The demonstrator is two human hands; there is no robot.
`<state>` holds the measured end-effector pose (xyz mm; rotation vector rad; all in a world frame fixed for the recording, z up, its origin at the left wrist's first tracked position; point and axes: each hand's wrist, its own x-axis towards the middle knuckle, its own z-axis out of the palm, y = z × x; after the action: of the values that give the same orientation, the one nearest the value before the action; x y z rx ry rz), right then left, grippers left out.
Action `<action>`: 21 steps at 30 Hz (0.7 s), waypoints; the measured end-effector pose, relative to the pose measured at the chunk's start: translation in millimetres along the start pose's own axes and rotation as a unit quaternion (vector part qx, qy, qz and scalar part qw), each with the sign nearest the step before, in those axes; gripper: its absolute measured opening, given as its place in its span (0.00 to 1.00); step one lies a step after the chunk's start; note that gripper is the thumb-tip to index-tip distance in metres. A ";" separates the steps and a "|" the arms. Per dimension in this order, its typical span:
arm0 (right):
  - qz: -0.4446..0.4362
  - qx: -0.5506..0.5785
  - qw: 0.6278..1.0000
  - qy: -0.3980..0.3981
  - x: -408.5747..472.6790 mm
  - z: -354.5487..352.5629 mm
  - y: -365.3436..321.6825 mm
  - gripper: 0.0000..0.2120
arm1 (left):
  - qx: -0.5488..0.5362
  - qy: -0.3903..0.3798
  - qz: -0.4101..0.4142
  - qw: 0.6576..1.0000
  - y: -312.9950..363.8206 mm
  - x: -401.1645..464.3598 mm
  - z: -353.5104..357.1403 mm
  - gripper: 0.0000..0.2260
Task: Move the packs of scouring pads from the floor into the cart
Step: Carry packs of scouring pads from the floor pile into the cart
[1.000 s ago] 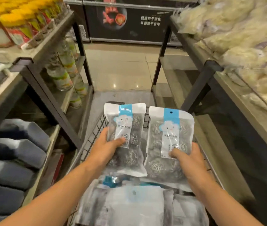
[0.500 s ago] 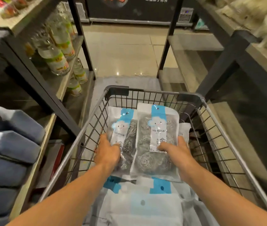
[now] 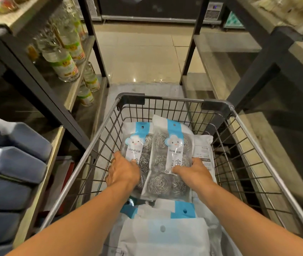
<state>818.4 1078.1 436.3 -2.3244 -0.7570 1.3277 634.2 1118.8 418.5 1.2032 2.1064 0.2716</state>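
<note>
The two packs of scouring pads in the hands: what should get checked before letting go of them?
1. Left hand grips left pack: ok.
2. Right hand grips right pack: ok.
3. Both packs inside the cart walls: ok.
4. Packs resting on the white pack beneath: cannot tell.
5. Packs lying flat: not ok, the right overlaps the left.

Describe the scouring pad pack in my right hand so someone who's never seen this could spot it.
Look inside the wire shopping cart, at its far end. Two clear packs of steel scouring pads sit side by side there; it is the right-hand pack, gripped by the right hand. Unlike the left-hand pack, it lies on top, overlapping it.
</note>
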 end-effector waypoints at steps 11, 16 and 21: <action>-0.053 -0.098 0.993 0.039 -46.6 -22.4 -0.2 0.24 | 0.007 -0.029 0.102 0.994 -20.8 -38.3 -22.6 0.25; -0.124 -0.040 0.991 0.023 -111.9 -44.1 -6.5 0.14 | -0.027 -0.113 0.145 0.983 -17.3 -82.1 -82.3 0.22; -0.168 0.055 0.984 -0.006 -220.9 -60.9 -4.4 0.11 | -0.030 -0.166 0.184 0.969 -22.2 -154.8 -157.6 0.18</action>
<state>778.2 944.6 618.2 -1.9966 -1.0018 1.2002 568.2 1002.8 595.9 1.4858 1.5745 0.2759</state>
